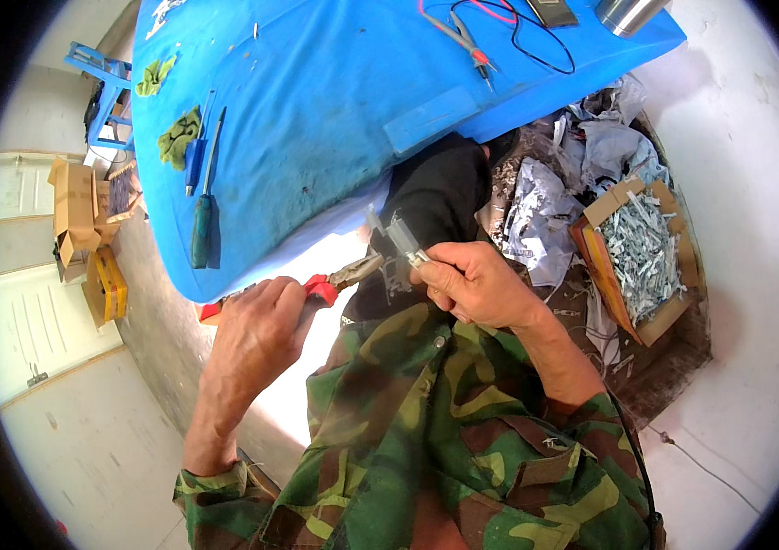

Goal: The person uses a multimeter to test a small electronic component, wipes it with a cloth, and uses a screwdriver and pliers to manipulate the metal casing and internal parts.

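My left hand (266, 321) is closed around the red handles of a pair of pliers (353, 273), whose metal jaws point right toward my other hand. Between the thumb and fingers of my right hand (472, 282) is a small whitish, partly clear strip-like piece (402, 237), tilted up and to the left; motion blur hides its exact kind. The plier jaws lie just left of this piece, and I cannot tell whether they touch it. Both hands are over my lap, in front of the table's near edge.
A blue-covered table (316, 110) holds a green-handled screwdriver (202, 229), a blue-handled tool (194, 165), green cloths (179, 139), test leads (472, 50) and a metal cylinder (626, 14). At right, a cardboard box (614, 200) holds many small metallic-looking strips beside plastic bags (541, 215). More boxes (78, 202) stand left.
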{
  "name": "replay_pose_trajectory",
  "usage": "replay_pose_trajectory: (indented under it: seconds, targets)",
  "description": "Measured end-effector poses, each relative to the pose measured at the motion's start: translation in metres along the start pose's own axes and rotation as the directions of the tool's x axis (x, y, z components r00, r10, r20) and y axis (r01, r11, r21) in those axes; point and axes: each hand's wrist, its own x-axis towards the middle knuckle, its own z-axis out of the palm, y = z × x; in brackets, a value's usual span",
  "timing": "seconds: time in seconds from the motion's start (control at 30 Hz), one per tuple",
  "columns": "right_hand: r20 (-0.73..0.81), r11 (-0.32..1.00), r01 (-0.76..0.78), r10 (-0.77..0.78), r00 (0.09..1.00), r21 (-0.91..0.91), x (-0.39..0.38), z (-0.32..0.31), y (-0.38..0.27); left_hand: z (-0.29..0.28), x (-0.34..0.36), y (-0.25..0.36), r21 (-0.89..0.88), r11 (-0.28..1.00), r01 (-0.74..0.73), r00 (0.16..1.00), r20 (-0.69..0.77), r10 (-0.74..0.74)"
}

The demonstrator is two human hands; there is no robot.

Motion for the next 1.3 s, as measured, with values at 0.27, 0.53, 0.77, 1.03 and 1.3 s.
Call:
replay_pose_trajectory:
  seconds: [0.27,0.53,0.77,1.03,1.3]
  targets:
    - [0.076,0.969,-0.085,0.069,0.995,0.234,-0.005,-0.002,0.001,-0.013,0.001,0.0,-0.026,1.0,0.005,0.999,0.04,-0.004]
    - [-0.153,0.993,0.097,-0.108,0.982,-0.073,0.001,0.014,0.015,0.002,0.004,0.018,-0.193,0.969,0.152,0.987,0.09,-0.137]
    - [-0.311,0.917,0.201,-0.314,0.897,-0.345,0.001,0.027,0.026,0.018,-0.004,0.024,-0.252,0.956,0.153,0.988,0.015,-0.154]
    - [-0.321,0.98,0.182,-0.199,0.926,-0.083,-0.001,0.024,0.026,0.026,-0.012,0.016,-0.349,0.918,0.189,0.98,0.001,-0.201]
    - [-0.228,0.985,0.169,-0.158,0.961,0.029,-0.005,0.029,0.023,0.021,0.0,0.015,-0.452,0.875,0.173,0.985,0.055,-0.166]
